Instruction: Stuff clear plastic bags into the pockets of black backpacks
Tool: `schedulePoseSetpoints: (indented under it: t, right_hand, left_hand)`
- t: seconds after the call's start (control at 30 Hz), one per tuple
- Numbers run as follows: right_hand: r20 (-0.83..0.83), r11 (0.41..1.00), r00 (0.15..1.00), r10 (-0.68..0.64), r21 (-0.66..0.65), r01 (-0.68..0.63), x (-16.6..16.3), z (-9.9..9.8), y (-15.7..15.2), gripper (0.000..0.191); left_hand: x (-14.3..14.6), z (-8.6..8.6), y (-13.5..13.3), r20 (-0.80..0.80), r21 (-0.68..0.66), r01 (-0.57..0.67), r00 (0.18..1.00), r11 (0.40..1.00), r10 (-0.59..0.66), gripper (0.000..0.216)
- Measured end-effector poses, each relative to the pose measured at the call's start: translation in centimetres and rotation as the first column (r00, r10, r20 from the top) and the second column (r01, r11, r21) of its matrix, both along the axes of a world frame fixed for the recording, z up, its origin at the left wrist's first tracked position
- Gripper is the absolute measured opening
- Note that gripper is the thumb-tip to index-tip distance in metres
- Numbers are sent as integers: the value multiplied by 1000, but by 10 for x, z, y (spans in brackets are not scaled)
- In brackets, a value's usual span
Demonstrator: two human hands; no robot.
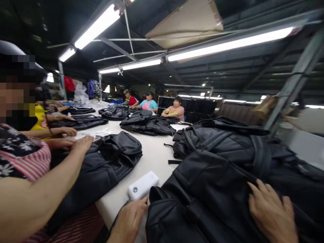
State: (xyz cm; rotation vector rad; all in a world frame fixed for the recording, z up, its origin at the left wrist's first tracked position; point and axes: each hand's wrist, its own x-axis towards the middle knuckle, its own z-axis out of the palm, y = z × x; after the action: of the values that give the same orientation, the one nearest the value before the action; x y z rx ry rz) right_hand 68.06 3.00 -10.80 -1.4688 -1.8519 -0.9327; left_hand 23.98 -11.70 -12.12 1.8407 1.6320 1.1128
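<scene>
A black backpack (202, 192) lies in front of me on the pale table. My right hand (272, 211) rests on its right side, fingers apart and slightly bent against the dark material. At the bag's left edge is my left hand (130, 219), its fingers drawn together. What those fingers hold, if anything, is hidden. Just beyond them a white power bank (143, 185) with a round dark spot lies on the table, and a dark cord runs down from it past my left wrist.
More black backpacks (227, 141) are heaped behind mine on the right. At left, a co-worker's arm (55, 182) reaches over another black backpack (111, 162). White strips (98, 132) lie on the table (152, 148). Several people sit farther along; a metal post (293, 81) stands at right.
</scene>
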Motion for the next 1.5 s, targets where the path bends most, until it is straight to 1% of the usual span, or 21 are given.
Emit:
schedulePoseSetpoints:
  t: [0.13, 0.23, 0.33, 0.4, 0.43, 0.5, 0.57, 0.63, 0.7, 0.77, 0.83, 0.87, 0.93, 0.97, 1.0, 1.03, 1.13, 1.17, 1.3, 1.4, 1.5]
  right_hand:
    - [122, 974, 974, -191, -96, 203, -10, 14, 3, 44]
    - [85, 939, 973, -216, -256, 231, -15, 34, -6, 43]
    - [-83, 925, 994, -69, -379, 33, -30, 62, -37, 39]
    - [-239, 858, 962, 128, -460, -229, -49, 77, -69, 32]
    - [-305, 784, 928, 214, -513, -350, -60, 81, -87, 29]
    - [-384, 624, 875, 295, -616, -481, -82, 80, -119, 23]
    - [-365, 544, 870, 332, -679, -493, -97, 66, -142, 24]
    - [-287, 567, 897, 335, -699, -435, -101, 49, -153, 29]
    - [-193, 620, 943, 272, -714, -325, -100, 39, -157, 33]
    - [-128, 624, 976, 175, -752, -211, -98, 43, -160, 29]
    - [-162, 531, 978, 135, -821, -209, -99, 62, -166, 20]
    - [-230, 445, 964, 132, -855, -265, -100, 73, -169, 18]
    - [-426, 203, 899, 99, -876, -437, -102, 96, -173, 17]
    - [-517, 92, 854, 54, -849, -520, -102, 106, -172, 19]
    - [-588, 41, 809, 10, -808, -587, -102, 112, -170, 21]
    - [-634, 69, 773, -12, -772, -632, -101, 116, -165, 22]
    - [-641, 347, 766, 49, -708, -615, -100, 111, -150, 17]
    - [-606, 369, 793, 60, -725, -582, -101, 104, -146, 14]
    - [-417, 219, 902, 112, -875, -432, -121, 77, -148, 15]
    - [-172, 276, 972, 160, -938, -211, -145, 72, -153, 25]
    - [89, 274, 979, 182, -961, 36, -167, 81, -151, 45]
  left_hand:
    - [-6, 11, 26, 18, -83, 40, 999, 996, -39, 62]
    - [-9, 20, 37, 13, -25, -18, 1000, 1000, 18, 58]
    - [1, 45, 22, 3, 254, -38, 999, 966, 39, 42]
    - [22, 68, 2, -93, 430, 159, 987, 889, -132, 26]
    - [36, 78, -8, -178, 458, 322, 947, 829, -269, 23]
    - [70, 94, -21, -369, 334, 637, 767, 695, -525, 25]
    - [103, 98, -22, -487, 133, 772, 597, 622, -637, 31]
    - [128, 93, -15, -526, -56, 753, 536, 656, -661, 51]
    - [140, 81, -6, -535, -214, 639, 556, 739, -636, 62]
    - [140, 66, -1, -549, -251, 544, 601, 801, -581, 62]
    - [132, 50, 1, -544, -147, 514, 672, 845, -503, 48]
    - [127, 43, 1, -526, -39, 530, 710, 847, -468, 36]
    - [117, 29, 1, -466, 236, 543, 791, 806, -396, 7]
    - [113, 23, 1, -428, 372, 524, 829, 766, -359, 7]
    - [109, 17, 1, -384, 494, 486, 866, 721, -321, 15]
    - [106, 12, 1, -339, 595, 439, 897, 673, -285, 22]
    - [100, 5, 0, -226, 754, 311, 950, 579, -215, 28]
    - [100, 6, -1, -200, 780, 286, 957, 557, -211, 30]
    - [100, 17, -7, -172, 821, 260, 962, 509, -214, 35]
    - [100, 27, -11, -178, 826, 268, 959, 496, -223, 36]
    - [100, 30, -13, -188, 827, 287, 951, 484, -244, 36]
